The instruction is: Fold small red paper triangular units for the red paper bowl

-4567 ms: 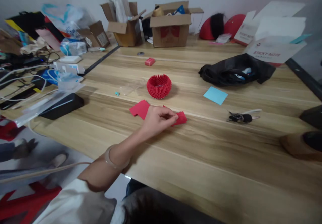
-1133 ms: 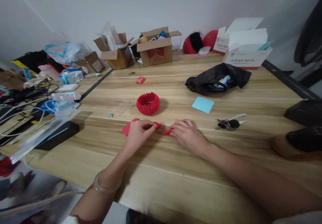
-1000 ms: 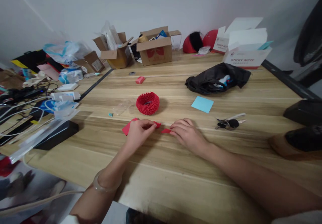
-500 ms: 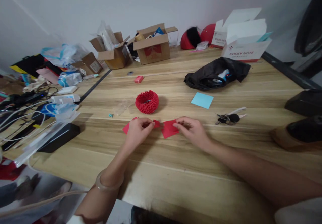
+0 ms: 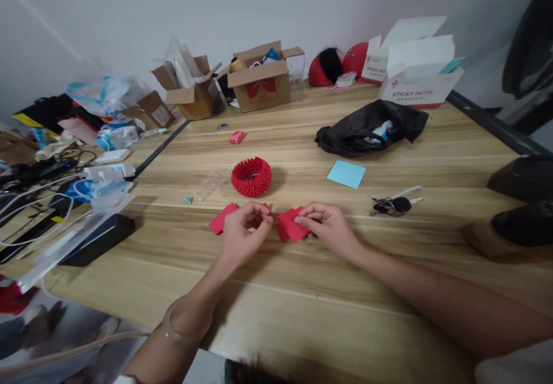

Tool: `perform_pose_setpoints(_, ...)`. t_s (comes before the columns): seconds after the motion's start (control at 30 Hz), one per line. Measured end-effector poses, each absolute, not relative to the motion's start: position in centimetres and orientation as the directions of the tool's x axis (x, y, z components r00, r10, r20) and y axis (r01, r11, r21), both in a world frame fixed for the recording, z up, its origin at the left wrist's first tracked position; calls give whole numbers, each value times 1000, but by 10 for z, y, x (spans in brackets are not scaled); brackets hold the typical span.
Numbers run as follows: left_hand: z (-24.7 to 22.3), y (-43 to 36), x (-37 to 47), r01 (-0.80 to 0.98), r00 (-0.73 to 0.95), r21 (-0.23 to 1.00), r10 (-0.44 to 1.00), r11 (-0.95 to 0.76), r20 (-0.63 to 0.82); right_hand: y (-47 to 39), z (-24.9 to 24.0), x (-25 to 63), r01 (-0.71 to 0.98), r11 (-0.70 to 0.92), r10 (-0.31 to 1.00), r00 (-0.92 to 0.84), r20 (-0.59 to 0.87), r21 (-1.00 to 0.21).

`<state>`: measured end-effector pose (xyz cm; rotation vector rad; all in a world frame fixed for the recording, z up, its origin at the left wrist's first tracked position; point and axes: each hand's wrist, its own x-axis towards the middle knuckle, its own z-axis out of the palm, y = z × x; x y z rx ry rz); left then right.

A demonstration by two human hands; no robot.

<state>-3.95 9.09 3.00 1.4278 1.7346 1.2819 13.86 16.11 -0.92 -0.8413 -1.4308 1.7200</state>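
My right hand (image 5: 330, 231) pinches red paper squares (image 5: 298, 229) between thumb and fingers, just above the wooden table; the pieces overlap. To its left, my left hand (image 5: 246, 234) has thumb and forefinger together, and a small red paper piece (image 5: 266, 206) peeks out behind the fingertips, mostly hidden. A stack of red paper (image 5: 223, 219) lies on the table beside the left hand, partly covered by it. Beyond both hands stands a round red bowl shape (image 5: 251, 178) built of many folded paper pieces.
A light blue paper square (image 5: 346, 174), keys (image 5: 392, 205) and a black bag (image 5: 371, 128) lie to the right. A small red block (image 5: 237, 137) sits farther back. Cardboard boxes (image 5: 263, 91) and a sticky note box (image 5: 421, 87) line the wall. Cables and a black case (image 5: 101, 240) crowd the left.
The red squares in my right hand have turned and now show overlapping, fanned edges. My left fingers have curled, hiding more of the small red piece. The camera view has shifted slightly.
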Motion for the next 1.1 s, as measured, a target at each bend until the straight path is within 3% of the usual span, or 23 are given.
perform_pose_setpoints(0.2, 29, 90, -29, 127, -138, 984, 984, 129, -111, 159, -8, 140, -184, -47, 823, -564, 66, -982)
perform_pose_setpoints(0.37, 27, 92, -30, 143, -229, 986, 972, 86, -51, 157, -5, 141, -195, -75, 754, -653, 72, -978)
perform_pose_setpoints(0.63, 27, 90, -27, 55, -199, 997, 979, 62, -50, 151, -7, 136, -217, -229, 747, -664, -28, -949)
perform_pose_setpoints(1.1, 28, 89, -24, 44, -152, 996, 986, 79, -71, 152, -6, 136, -251, -203, 784, -620, -4, -947)
